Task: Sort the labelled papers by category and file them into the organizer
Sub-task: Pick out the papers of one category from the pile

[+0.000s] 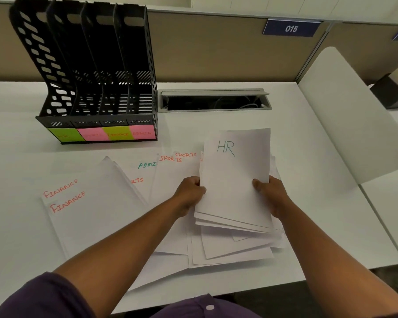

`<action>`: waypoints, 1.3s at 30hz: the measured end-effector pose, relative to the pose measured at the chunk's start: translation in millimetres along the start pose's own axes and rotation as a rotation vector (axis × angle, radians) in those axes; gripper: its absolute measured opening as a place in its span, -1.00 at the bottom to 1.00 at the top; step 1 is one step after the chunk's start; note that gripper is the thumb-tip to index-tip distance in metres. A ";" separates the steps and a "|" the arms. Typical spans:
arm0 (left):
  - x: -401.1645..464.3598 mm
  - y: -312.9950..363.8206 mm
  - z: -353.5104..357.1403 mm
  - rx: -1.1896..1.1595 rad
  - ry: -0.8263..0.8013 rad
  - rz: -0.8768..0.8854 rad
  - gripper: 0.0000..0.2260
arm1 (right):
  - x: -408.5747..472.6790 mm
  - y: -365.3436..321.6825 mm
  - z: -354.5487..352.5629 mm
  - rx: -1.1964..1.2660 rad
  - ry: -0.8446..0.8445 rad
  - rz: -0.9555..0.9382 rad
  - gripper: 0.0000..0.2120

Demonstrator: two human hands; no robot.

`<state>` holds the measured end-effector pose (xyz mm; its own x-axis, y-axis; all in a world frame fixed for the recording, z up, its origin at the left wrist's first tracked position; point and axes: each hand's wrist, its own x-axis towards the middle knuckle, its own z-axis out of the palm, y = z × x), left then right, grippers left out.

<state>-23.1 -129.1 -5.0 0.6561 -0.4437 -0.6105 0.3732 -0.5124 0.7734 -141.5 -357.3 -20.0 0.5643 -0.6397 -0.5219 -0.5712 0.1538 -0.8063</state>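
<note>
The left hand (190, 191) and the right hand (270, 191) each grip a side edge of a thin stack of smooth white sheets, its top page (235, 177) marked "HR", lifted over a loose heap of papers (230, 251) near the desk's front edge. To the left lie fanned sheets marked "FINANCE" (88, 210), "ADMI" and "SPORTS" (172, 173). Far left stands a black perforated plastic organizer (90, 72) with four slots and green and pink labels. The desk (308, 145) is matte white, backed by a tan partition (204, 49).

Matt white paper sheets (235, 180), perforated black plastic organizer (97, 65), smooth matt white desk (308, 157).
</note>
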 end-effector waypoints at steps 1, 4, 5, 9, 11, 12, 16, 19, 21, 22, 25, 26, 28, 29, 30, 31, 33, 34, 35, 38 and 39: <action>-2.4 0.8 2.9 0.017 -0.014 0.022 -0.73 | 0.8 2.4 -2.0 0.011 0.007 0.005 -0.87; -10.6 2.9 12.3 0.030 -0.041 0.124 -0.63 | 0.9 7.7 -6.2 0.049 0.022 0.020 -0.85; -12.7 1.8 15.9 0.041 -0.057 0.166 -0.59 | 0.3 8.9 -6.7 0.062 0.026 0.024 -0.84; -18.5 -2.9 27.3 0.209 -0.128 0.318 -0.45 | -1.7 12.6 -7.5 0.090 0.044 0.031 -0.83; -24.0 -3.1 32.2 0.350 -0.192 0.365 -0.40 | -1.6 13.5 -8.0 0.095 0.058 0.027 -0.81; -24.8 -4.4 34.9 0.431 -0.230 0.408 -0.39 | -1.2 13.6 -7.9 0.090 0.064 0.024 -0.79; -29.4 -18.5 43.1 0.596 -0.331 0.460 -0.42 | -0.9 16.0 -4.6 0.037 0.072 0.005 -0.76; -32.2 -22.5 43.6 0.455 -0.242 0.470 -0.54 | -1.5 17.6 -2.5 -0.008 0.088 -0.006 -0.74; -30.6 -21.6 40.7 0.219 -0.090 0.422 -0.69 | -2.0 18.4 -2.0 -0.024 0.102 -0.018 -0.73; -28.3 -21.1 39.0 0.091 -0.040 0.361 -0.73 | -2.1 18.8 -1.6 -0.032 0.106 -0.025 -0.73; -21.7 -21.8 34.3 0.045 0.110 0.246 -0.74 | -2.6 20.7 1.2 -0.045 0.107 -0.036 -0.77; -18.5 -23.2 32.6 0.178 0.207 0.239 -0.75 | -2.9 21.1 2.0 -0.044 0.107 -0.035 -0.80; -15.6 -25.8 32.9 0.484 0.334 0.193 -0.72 | -3.0 21.3 3.1 -0.044 0.112 -0.033 -0.83; -16.1 -26.1 34.2 0.568 0.323 0.138 -0.68 | -2.9 21.6 3.4 -0.048 0.116 -0.036 -0.82; -17.9 -24.9 35.6 0.564 0.286 0.063 -0.64 | -2.7 21.8 3.4 -0.053 0.120 -0.039 -0.81; -21.2 -22.6 37.1 0.491 0.259 -0.009 -0.61 | -2.4 22.3 3.4 -0.058 0.123 -0.042 -0.78; -25.0 -20.1 39.3 0.324 0.254 -0.078 -0.59 | -2.1 23.1 3.3 -0.064 0.127 -0.045 -0.77; -24.4 -19.9 40.3 0.270 0.274 -0.076 -0.56 | -2.6 23.1 3.4 -0.065 0.127 -0.047 -0.79; -23.3 -19.4 40.8 0.220 0.301 -0.067 -0.50 | -2.8 23.0 3.6 -0.063 0.128 -0.050 -0.82; -17.8 -20.1 36.1 0.027 0.393 -0.037 -0.30 | -4.0 21.7 4.4 -0.068 0.132 -0.056 -0.84; -17.4 -20.0 33.5 -0.050 0.404 -0.024 -0.30 | -4.5 21.2 4.7 -0.071 0.135 -0.056 -0.84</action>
<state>-63.9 -135.8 -15.5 0.8480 -0.1022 -0.5201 0.4166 -0.4780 0.7733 -153.3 -347.7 -36.0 0.5142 -0.7420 -0.4303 -0.5844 0.0641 -0.8089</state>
